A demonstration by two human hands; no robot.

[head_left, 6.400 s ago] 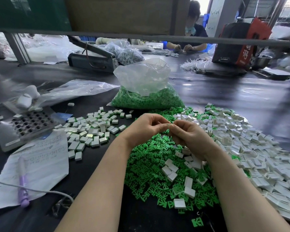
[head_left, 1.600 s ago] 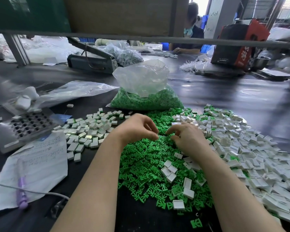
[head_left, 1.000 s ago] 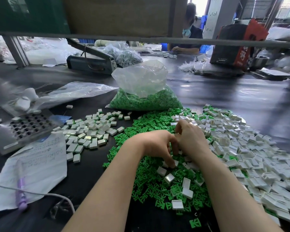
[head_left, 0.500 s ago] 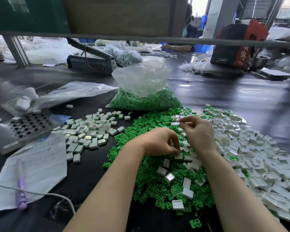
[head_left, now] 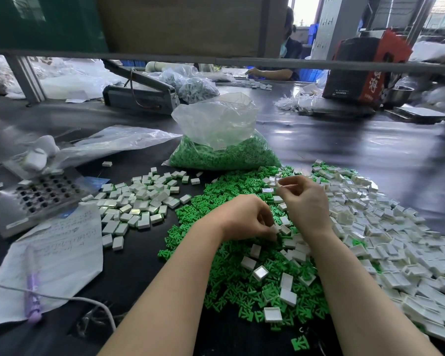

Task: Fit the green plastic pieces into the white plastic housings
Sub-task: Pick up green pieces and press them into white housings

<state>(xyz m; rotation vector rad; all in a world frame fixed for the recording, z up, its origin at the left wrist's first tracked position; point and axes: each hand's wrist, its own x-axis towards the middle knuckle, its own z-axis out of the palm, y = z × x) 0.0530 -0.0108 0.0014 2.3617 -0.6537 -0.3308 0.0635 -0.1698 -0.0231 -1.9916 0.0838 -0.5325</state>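
2 hands (head_left: 275, 214), green pcs (head_left: 231, 286) uncountable

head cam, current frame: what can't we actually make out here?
- Left hand: its curled fingers point down into the green pieces, hiding whatever they pinch.
- Right hand: something small and pale at the fingertips, blurred; a housing or not, cannot tell.
- Handwritten paper: writing too small to read.
- White housings: pile cut off by the right edge.
- Person at the far table: mostly hidden behind the shelf.
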